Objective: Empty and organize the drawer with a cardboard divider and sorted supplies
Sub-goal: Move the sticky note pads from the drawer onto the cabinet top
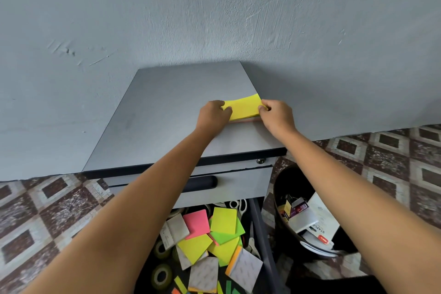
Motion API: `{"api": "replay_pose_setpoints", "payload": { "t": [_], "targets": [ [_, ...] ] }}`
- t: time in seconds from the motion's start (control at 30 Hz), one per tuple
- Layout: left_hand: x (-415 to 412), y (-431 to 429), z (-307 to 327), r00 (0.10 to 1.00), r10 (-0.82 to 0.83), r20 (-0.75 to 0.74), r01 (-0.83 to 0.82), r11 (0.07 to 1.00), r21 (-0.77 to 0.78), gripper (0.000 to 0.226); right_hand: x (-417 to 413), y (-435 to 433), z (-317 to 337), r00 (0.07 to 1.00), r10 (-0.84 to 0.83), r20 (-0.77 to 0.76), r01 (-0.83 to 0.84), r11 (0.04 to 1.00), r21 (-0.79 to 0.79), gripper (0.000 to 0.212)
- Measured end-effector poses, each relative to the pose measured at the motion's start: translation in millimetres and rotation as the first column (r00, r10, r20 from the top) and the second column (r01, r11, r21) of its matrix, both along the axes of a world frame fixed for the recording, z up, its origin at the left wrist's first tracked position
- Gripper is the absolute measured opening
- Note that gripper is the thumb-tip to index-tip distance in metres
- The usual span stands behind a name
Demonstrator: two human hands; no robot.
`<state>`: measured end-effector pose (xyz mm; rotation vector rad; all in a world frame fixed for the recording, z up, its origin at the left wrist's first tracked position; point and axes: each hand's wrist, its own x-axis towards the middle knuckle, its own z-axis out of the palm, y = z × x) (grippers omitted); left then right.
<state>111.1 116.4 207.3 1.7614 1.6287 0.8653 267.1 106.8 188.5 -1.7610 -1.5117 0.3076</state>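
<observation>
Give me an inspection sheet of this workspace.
Surface: grey cabinet top, set against the wall.
Job's things: yellow sticky-note pad on the top near its right edge; open drawer below holds loose sticky-note pads, tape rolls, scissors.
Clutter: black bin beside the drawer, with a staples box and other small packs.
Hands: left hand and right hand each pinch one end of the pad.
Cables: nothing seen.
Surroundings: grey wall, patterned floor tiles.

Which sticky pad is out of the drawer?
The yellow pad on the cabinet top, pinched by left hand and right hand; the other pads lie in the drawer.
</observation>
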Motion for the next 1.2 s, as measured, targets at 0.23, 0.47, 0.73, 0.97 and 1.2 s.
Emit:
{"api": "replay_pose_setpoints", "payload": {
  "t": [0.23,0.47,0.73,0.97,1.2],
  "targets": [
    [-21,-32,3,0.996,0.028,0.088,-0.038,0.992,0.118,0.04,-8,-38,-6,0.971,-0.043,-0.235,0.068,0.993,0.098,0.032],
    [-62,-135,-43,0.985,-0.104,0.134,0.055,0.943,0.327,0.021,-44,-145,-56,0.957,0.134,-0.255,-0.043,0.942,0.334,0.018],
    [-107,-183,-160,0.987,-0.157,-0.032,0.151,0.979,-0.139,0.024,-85,-189,-172,0.954,0.185,-0.238,-0.211,0.973,-0.09,0.015],
    [-125,-175,-233,0.979,-0.132,-0.152,0.061,0.914,-0.401,0.03,-101,-180,-245,0.974,0.183,-0.132,-0.221,0.887,-0.406,0.022],
    [-127,-161,-270,0.889,-0.185,-0.418,-0.014,0.903,-0.43,0.046,-105,-151,-266,0.967,0.238,0.086,-0.16,0.84,-0.519,0.035]
  ]
}}
